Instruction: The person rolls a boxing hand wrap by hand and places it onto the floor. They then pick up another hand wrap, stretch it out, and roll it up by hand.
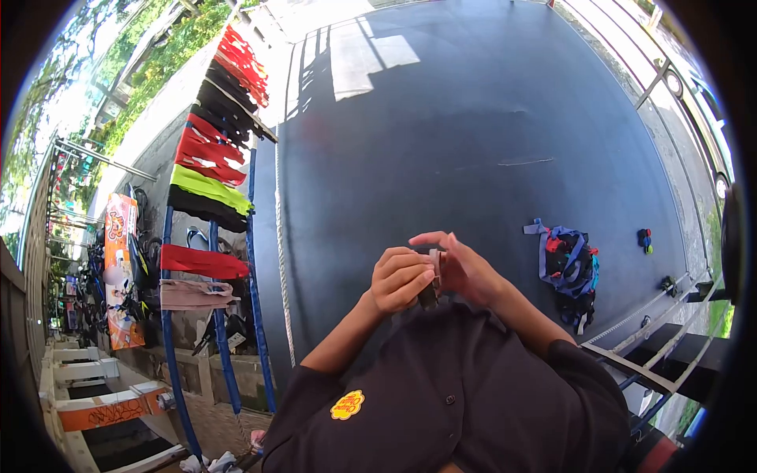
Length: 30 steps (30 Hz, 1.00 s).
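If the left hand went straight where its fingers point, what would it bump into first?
Probably the right hand, just past the left hand's fingertips, though how deep each sits is hard to tell.

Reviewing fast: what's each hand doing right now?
Left hand: fingers curled around a small dark item.
Right hand: open, fingers extended, close beside it; contact cannot be told.

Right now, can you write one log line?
left hand: curled round small item | right hand: close beside it | tangled pile: on dark floor
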Each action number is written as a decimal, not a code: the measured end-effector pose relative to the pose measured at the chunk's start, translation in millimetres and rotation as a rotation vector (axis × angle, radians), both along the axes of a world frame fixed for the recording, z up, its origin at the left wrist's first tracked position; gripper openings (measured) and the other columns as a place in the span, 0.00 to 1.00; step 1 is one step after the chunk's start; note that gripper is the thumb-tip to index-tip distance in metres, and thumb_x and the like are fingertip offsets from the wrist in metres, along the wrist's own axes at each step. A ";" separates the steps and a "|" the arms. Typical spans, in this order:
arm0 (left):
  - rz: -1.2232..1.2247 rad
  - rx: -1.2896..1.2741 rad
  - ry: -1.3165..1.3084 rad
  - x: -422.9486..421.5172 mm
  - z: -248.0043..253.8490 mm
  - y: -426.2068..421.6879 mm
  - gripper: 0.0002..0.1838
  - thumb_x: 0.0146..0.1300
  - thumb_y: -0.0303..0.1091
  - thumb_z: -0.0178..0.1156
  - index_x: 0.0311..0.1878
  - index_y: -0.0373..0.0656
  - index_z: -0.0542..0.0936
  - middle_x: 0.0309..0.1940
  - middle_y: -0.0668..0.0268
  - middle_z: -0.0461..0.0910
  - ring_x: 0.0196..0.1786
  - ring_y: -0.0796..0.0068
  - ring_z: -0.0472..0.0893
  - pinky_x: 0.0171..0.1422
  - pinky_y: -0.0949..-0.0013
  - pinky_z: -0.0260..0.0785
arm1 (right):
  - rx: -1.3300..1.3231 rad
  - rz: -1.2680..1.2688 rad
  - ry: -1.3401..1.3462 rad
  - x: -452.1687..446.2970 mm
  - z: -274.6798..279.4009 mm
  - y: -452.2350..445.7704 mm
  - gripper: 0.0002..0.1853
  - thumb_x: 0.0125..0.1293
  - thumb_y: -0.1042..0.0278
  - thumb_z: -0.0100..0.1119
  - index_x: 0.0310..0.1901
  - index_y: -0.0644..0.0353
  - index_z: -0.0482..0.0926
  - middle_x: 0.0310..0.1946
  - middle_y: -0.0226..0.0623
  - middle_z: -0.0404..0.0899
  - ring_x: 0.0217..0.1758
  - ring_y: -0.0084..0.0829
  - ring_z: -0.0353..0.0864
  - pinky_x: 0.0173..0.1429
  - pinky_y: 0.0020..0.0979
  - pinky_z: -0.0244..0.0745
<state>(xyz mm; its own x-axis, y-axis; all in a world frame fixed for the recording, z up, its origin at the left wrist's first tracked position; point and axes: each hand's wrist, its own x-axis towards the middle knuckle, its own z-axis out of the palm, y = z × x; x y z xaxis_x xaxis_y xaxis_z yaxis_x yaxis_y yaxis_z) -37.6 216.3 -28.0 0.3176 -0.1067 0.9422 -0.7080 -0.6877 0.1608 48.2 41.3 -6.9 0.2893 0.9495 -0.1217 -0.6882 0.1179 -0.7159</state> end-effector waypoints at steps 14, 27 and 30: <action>-0.164 0.040 0.160 -6.2 59.5 -30.6 0.10 0.58 0.23 0.70 0.44 0.38 0.88 0.38 0.63 0.88 0.40 0.65 0.86 0.40 0.68 0.79 | 0.162 -0.431 0.013 -1.5 -23.3 0.1 0.26 0.76 0.40 0.56 0.55 0.59 0.75 0.41 0.37 0.79 0.39 0.28 0.82 0.40 0.29 0.80; -0.286 -0.197 1.023 119.2 69.4 -90.4 0.10 0.58 0.17 0.71 0.42 0.36 0.83 0.38 0.69 0.78 0.46 0.80 0.77 0.54 0.75 0.68 | 0.305 -0.560 -0.171 71.3 -15.0 -101.6 0.28 0.60 0.57 0.76 0.55 0.60 0.72 0.47 0.33 0.77 0.51 0.21 0.78 0.53 0.23 0.73; -0.595 -0.539 1.206 155.4 60.0 -131.1 0.15 0.61 0.24 0.71 0.47 0.39 0.75 0.43 0.70 0.73 0.48 0.81 0.75 0.57 0.72 0.68 | 0.246 -0.623 -0.201 95.3 -8.4 -143.7 0.37 0.56 0.62 0.80 0.60 0.57 0.62 0.48 0.35 0.76 0.49 0.22 0.79 0.52 0.24 0.75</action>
<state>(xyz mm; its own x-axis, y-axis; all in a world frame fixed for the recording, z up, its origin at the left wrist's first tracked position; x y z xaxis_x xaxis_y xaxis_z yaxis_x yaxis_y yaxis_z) 117.8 85.2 32.0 0.9677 -0.2286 0.1060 -0.1111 -0.0096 0.9938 143.5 -102.4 -15.3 0.7831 0.5927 0.1882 -0.2970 0.6224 -0.7241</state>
